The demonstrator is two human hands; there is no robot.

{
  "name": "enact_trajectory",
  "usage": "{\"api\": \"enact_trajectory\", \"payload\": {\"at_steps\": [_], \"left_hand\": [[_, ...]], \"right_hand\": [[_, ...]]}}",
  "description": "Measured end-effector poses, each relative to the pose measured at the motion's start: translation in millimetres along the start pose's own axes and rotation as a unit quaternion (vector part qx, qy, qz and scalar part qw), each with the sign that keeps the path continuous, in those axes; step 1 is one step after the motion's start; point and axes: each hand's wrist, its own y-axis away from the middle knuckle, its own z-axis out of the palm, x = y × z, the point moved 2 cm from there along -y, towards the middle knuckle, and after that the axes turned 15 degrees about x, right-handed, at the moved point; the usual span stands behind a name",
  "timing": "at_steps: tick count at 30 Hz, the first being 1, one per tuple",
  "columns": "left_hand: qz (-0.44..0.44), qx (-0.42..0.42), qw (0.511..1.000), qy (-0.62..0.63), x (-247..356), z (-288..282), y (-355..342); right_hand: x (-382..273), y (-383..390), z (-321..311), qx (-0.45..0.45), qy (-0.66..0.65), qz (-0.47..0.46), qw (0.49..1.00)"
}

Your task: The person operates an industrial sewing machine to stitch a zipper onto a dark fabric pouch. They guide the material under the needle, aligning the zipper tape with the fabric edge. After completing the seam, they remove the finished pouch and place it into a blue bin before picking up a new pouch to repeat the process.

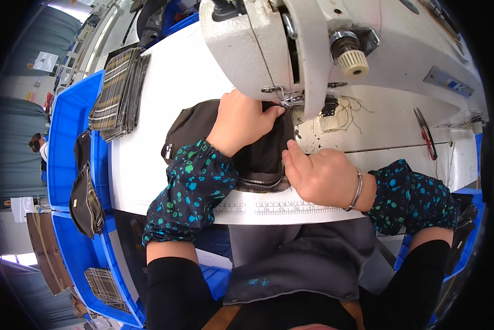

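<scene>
While a white metal sewing machine (390, 60) is looming over it, a dark brown fabric piece (263, 151) with a silver metal zipper (258, 182) is lying on a smooth white counter (167, 74)

In the centre of the frame, the bare left hand (238, 121) is resting on the upper part of the fabric piece, its back facing up and its fingers bending; its thumb is lying close to the machine's needle area. Some of its fingertips are hiding from view, so whether it is pinching the cloth cannot be told. Just right of centre, the bare right hand (324, 173) is resting half curled at the piece's right edge; whether its fingertips are gripping that edge is not clear. A silver metal bracelet (358, 190) is circling its wrist.

The zipper is curving along the piece's lower edge. At the right of the frame, small scissors with red-and-black handles (427, 137) are lying on the counter. In the upper left, a stack of brown plaid cloth pieces (120, 96) is lying beside a blue plastic bin (65, 126). A dark zippered fabric pouch (86, 201) is hanging at the left, and more plaid pieces (104, 283) are lying at the lower left.
</scene>
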Motion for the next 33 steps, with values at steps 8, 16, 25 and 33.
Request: {"api": "enact_trajectory", "payload": {"at_steps": [8, 16, 25, 33], "left_hand": [[0.038, 0.046, 0.997, 0.053, -10, 8, -3], [0.058, 0.112, 0.992, 0.007, -24, 14, -6], [0.055, -0.205, 0.969, 0.127, 35, -65, 45], [0.023, -0.292, 0.942, 0.161, 15, -54, 43]], "right_hand": [[4, -1, 0, -0.008, -0.009, 0.014, 1.0], [12, 1, 5, -0.007, 0.001, 0.022, 1.0], [23, 1, 0, -0.009, -0.049, 0.05, 0.998], [28, -14, -8, 0.005, -0.12, 0.171, 0.978]]}}
